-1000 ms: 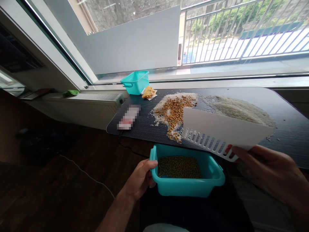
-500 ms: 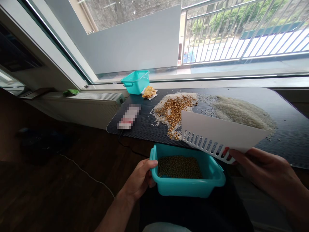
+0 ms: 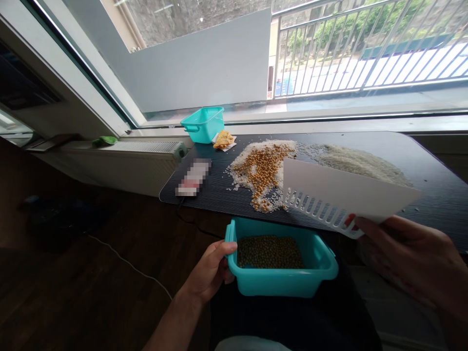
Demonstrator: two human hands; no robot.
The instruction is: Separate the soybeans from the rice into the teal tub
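My left hand (image 3: 210, 270) grips the left end of a turquoise plastic bin (image 3: 276, 282), thumb over its rim. Greenish dried peas or beans (image 3: 270, 251) cover the bin's floor. Between the thumb and fingers of my right hand (image 3: 405, 253) is a white slotted card (image 3: 343, 195), held tilted above the table's front edge, with a row of slots along its lower side. Left of the card lie golden-brown round beans (image 3: 265, 168) mixed with white grains (image 3: 237, 158). Behind it spreads a heap of pale rice-like grain (image 3: 365, 163), partly hidden by the card.
The dark table (image 3: 226, 195) stands against a window. A second turquoise bin (image 3: 204, 126) and a crumpled yellow cloth-like piece (image 3: 224, 140) sit at its back left. A blurred-out phone-like object (image 3: 193, 178) with a cable lies near the left edge. A radiator (image 3: 146, 161) is further left.
My right hand has moved the slotted card to the right and slightly up, uncovering more of the beans' right edge. My left hand still holds the bin in nearly the same place.
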